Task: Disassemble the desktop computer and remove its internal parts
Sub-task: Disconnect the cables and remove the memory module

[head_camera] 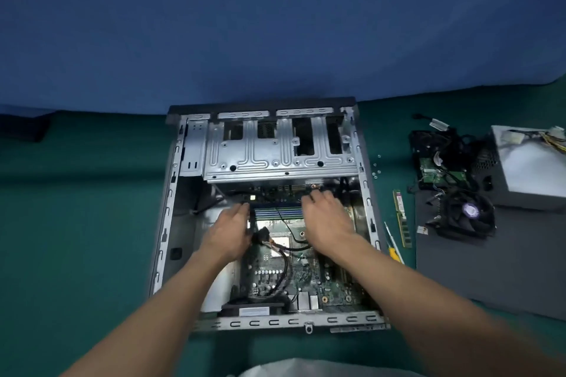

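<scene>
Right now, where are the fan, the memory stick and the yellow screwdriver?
cooling fan (470, 210): head view, on its purple hub label.
memory stick (401, 217): head view, middle of the green board.
yellow screwdriver (394, 253): head view, on its yellow handle.

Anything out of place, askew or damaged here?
Nothing looks damaged. The one oddity: a few small screws lie loose and scattered on the green mat, just right of the case.

The computer case (269, 211) is bare silvery sheet metal with a dull sheen; its drive cage (280, 151) is ribbed. The green surface (76, 223) looks matt, cloth-like. The side panel (490, 272) is matt grey.
</scene>
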